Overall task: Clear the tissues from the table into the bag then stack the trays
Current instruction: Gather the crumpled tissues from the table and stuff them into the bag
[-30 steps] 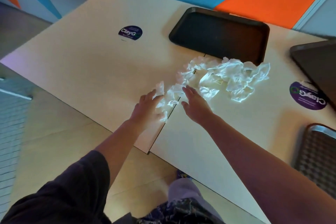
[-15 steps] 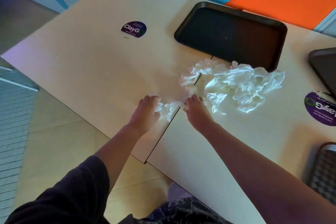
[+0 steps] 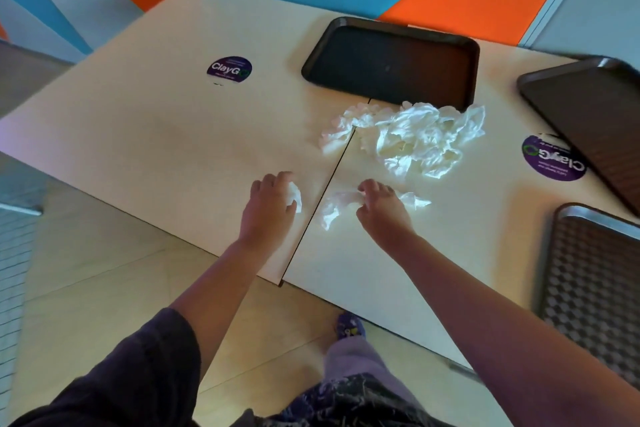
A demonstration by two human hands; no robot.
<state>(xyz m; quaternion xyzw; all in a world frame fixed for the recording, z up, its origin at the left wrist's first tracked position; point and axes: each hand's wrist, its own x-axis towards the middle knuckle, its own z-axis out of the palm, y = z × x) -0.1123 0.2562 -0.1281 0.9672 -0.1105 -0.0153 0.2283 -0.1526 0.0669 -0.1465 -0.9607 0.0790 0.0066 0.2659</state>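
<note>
While the big tissue pile [image 3: 412,139] is lying farther off, the left hand [image 3: 268,208] is clutching one crumpled tissue [image 3: 295,197] and the right hand [image 3: 382,208] is pinching another tissue [image 3: 337,206] — gathering near scraps for bagging.

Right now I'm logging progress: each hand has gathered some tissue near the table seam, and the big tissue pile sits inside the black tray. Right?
Not quite. In the head view the big tissue pile lies on the table, in front of the black tray. The rest holds.
</note>
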